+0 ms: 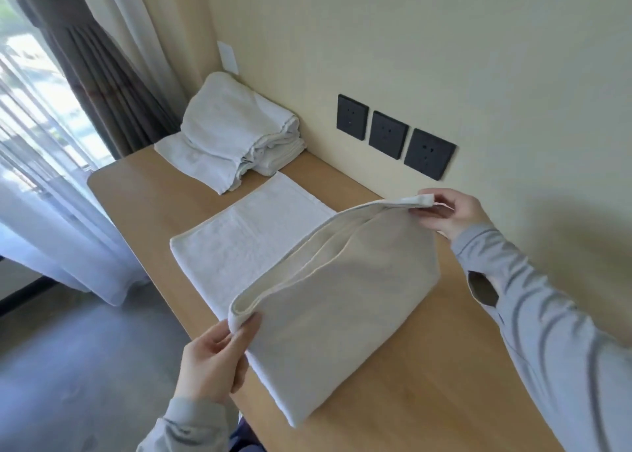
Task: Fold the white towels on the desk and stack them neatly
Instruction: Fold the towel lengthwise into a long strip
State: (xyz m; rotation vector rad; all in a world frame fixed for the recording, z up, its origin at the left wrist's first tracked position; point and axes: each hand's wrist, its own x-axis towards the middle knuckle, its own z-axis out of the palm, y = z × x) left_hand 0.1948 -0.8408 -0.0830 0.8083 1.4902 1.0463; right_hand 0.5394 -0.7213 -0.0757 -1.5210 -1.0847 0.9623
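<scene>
- A person's left hand [212, 359], in a pale grey sleeve [191, 424], pinches the near corner of a white towel [342, 297]. The thumb lies on the side facing the camera and the fingers curl behind the doubled hem.
- The towel's raised half hangs from that hem as a slack sheet. Its lower edge rests on the light wooden desk [427, 390], close to the near rim.
- The right hand [451, 215], reaching in from the right, grips the opposite corner of the same hem between thumb and bent fingers, near the wall. The hem sags slightly between the two hands.
- Beyond the lifted hem, the rest of the towel lies flat on the desk and spreads toward its far end, its edges roughly square with the desktop.
- At the far end of the desk, in the corner against the wall, sits a pile of white towels [236, 133], loosely folded and slumped. Its nearest fold is just beside the flat towel's far edge; whether the two touch cannot be told.
- Three dark sockets [386, 130] run in a row along the cream wall above the desk, and a white wall plate [227, 56] sits above the pile.
- To the left, a brown curtain [95, 68] hangs gathered beside a sheer curtain [51, 212] over a bright window, above a grey floor [85, 366].
</scene>
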